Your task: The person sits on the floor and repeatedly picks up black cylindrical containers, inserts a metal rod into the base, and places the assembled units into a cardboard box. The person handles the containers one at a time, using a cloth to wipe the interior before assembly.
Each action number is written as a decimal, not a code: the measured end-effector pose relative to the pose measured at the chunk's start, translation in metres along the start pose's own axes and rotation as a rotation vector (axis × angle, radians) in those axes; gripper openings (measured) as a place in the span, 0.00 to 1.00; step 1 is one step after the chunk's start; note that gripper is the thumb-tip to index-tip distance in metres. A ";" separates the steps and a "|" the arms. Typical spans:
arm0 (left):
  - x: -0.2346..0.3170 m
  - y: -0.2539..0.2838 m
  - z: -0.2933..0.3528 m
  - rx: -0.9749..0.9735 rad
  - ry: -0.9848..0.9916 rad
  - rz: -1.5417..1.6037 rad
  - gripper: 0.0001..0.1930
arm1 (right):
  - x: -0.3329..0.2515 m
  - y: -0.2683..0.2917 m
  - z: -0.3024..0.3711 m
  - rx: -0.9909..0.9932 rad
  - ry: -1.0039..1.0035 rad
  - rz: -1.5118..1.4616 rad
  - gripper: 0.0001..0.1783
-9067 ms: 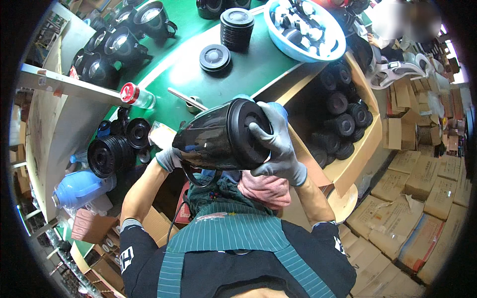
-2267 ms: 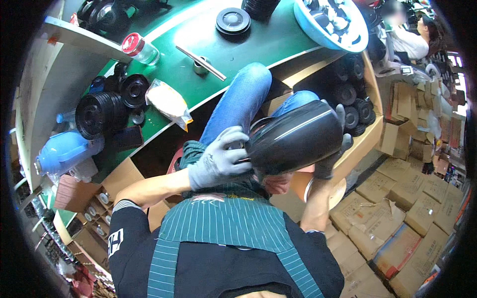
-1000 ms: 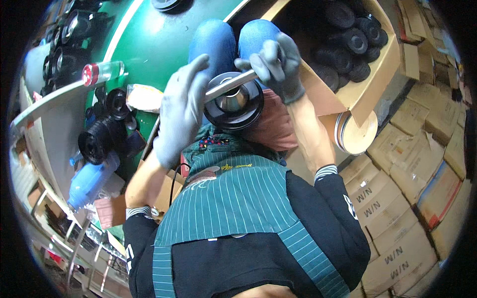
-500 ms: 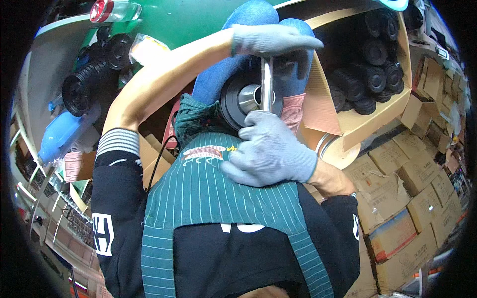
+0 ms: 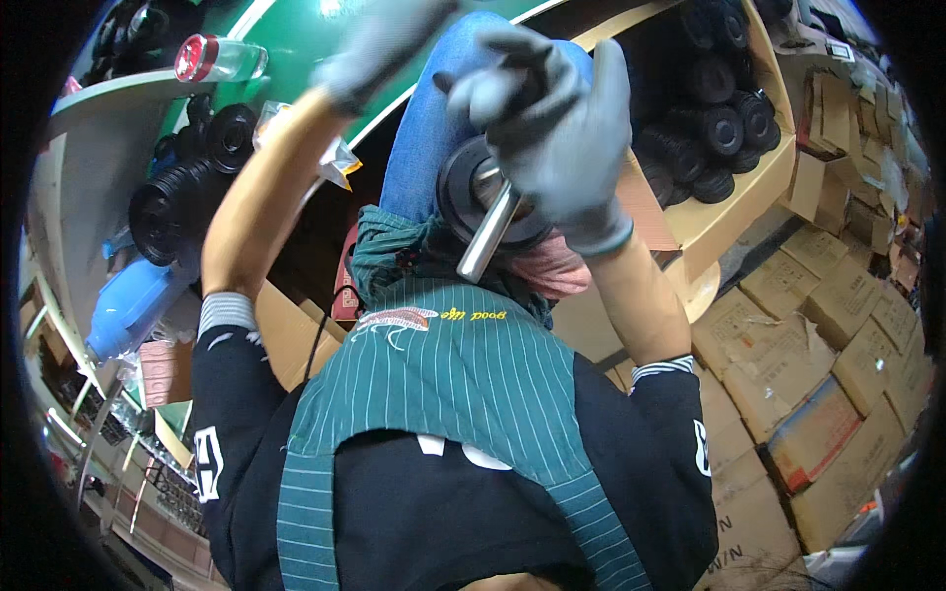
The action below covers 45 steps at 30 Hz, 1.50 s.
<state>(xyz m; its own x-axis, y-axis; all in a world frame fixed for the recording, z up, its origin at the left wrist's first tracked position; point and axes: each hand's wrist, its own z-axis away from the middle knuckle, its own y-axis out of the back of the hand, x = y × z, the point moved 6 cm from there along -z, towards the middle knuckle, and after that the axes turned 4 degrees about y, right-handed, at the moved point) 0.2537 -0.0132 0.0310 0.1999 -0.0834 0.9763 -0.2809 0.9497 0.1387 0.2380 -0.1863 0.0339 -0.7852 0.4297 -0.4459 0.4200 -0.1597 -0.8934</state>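
My right hand (image 5: 567, 148), in a grey glove, is raised over my lap with its fingers curled and thumb stretched up. A shiny metal tube (image 5: 490, 234) slants out from under its palm, lower end toward my apron. Something dark shows between its fingers, too hidden to name. Below the hand a black disc-shaped part (image 5: 458, 187) with a metal centre lies in my lap, partly covered. My left hand (image 5: 379, 54), also gloved in grey, is up at the far left of my knees; motion smears its fingers.
A cardboard box (image 5: 734, 231) of stacked black round parts stands at the right, beside several closed cartons (image 5: 778, 345). More black discs (image 5: 163, 212) are stacked at the left. A clear jar with a red lid (image 5: 222, 59) lies beyond them, near the green surface (image 5: 305, 49).
My left hand has left the tube's top and swung to the left. My right hand has risen away from my apron, and the tube has gone from upright to slanted.
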 end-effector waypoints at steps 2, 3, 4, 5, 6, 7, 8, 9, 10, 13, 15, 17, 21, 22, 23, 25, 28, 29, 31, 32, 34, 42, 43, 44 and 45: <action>0.045 0.068 0.067 -0.014 -0.509 -0.886 0.22 | 0.014 0.006 -0.010 0.356 -0.052 -0.381 0.47; 0.090 0.026 0.086 -0.163 -0.798 -0.938 0.10 | 0.018 0.021 -0.012 0.238 -0.021 -0.501 0.46; 0.112 -0.009 0.114 -0.212 -0.826 -0.953 0.14 | 0.021 0.033 -0.013 0.102 -0.011 -0.635 0.45; 0.106 -0.034 0.125 -0.332 -0.182 -1.022 0.17 | 0.025 0.040 -0.023 0.546 0.011 -0.232 0.45; 0.106 -0.061 0.145 -0.267 -0.157 -1.419 0.24 | 0.027 0.029 -0.024 0.538 -0.103 -0.271 0.49; 0.095 -0.081 0.153 -0.276 -0.103 -1.413 0.23 | 0.032 0.038 -0.028 0.518 -0.108 -0.260 0.52; 0.076 -0.099 0.161 -0.298 -0.057 -1.405 0.24 | 0.040 0.050 -0.033 0.507 -0.101 -0.254 0.56; 0.048 -0.109 0.165 -0.161 -0.036 -1.502 0.23 | 0.043 0.045 -0.031 0.479 -0.066 -0.210 0.59; 0.033 -0.111 0.169 -0.021 -0.015 -1.601 0.23 | 0.051 0.045 -0.037 0.491 -0.062 -0.217 0.59; 0.033 -0.119 0.170 0.080 0.007 -1.571 0.26 | 0.050 0.059 -0.039 0.563 0.015 -0.233 0.55; 0.025 -0.112 0.167 0.156 0.000 -1.502 0.30 | 0.036 0.057 -0.033 0.419 0.045 -0.257 0.46; 0.039 -0.102 0.166 0.111 0.092 -1.473 0.26 | -0.007 0.050 -0.003 0.432 0.293 -0.155 0.44; 0.035 -0.094 0.169 0.093 0.040 -1.446 0.30 | -0.026 0.075 0.058 0.551 0.448 0.086 0.36; 0.038 -0.093 0.176 0.103 0.034 -1.465 0.31 | -0.005 0.077 0.053 0.460 0.347 0.061 0.33; 0.035 -0.096 0.172 0.078 0.057 -1.444 0.30 | 0.001 0.081 0.044 0.412 0.227 -0.041 0.32; 0.039 -0.099 0.169 0.047 -0.010 -1.468 0.33 | 0.016 0.111 0.008 0.257 0.006 -0.283 0.32; 0.028 -0.097 0.161 -0.011 -0.077 -1.421 0.36 | 0.043 0.149 -0.013 -0.079 0.077 -0.423 0.19; 0.025 -0.093 0.168 -0.012 -0.072 -1.401 0.36 | 0.031 0.115 0.000 -0.266 0.059 -0.518 0.21; 0.024 -0.091 0.173 -0.043 -0.143 -1.400 0.36 | 0.026 0.108 0.020 -0.126 0.134 -0.559 0.29; 0.023 -0.090 0.175 -0.062 -0.179 -1.393 0.36 | 0.021 0.098 0.031 -0.080 0.156 -0.487 0.31; 0.025 -0.094 0.177 -0.142 -0.236 -1.354 0.34 | 0.015 0.088 0.047 0.049 0.176 -0.492 0.34; 0.020 -0.069 0.154 -0.440 -0.443 -1.304 0.29 | 0.007 0.051 0.101 -0.090 0.442 -0.310 0.32; 0.012 -0.064 0.146 -0.494 -0.499 -1.248 0.29 | 0.011 0.063 0.120 0.150 0.493 0.203 0.32; 0.013 -0.060 0.137 -0.537 -0.560 -1.211 0.28 | 0.013 0.076 0.135 0.396 0.450 0.707 0.31; 0.008 -0.058 0.137 -0.583 -0.523 -1.254 0.28 | 0.025 0.086 0.144 0.353 0.451 0.555 0.31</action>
<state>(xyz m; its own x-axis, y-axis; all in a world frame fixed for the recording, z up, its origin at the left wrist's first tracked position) 0.1429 -0.1108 0.0535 -0.3679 -0.8990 0.2376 0.2493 0.1508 0.9566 0.1892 -0.3174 -0.0624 -0.2122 0.5109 -0.8330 0.4679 -0.6952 -0.5456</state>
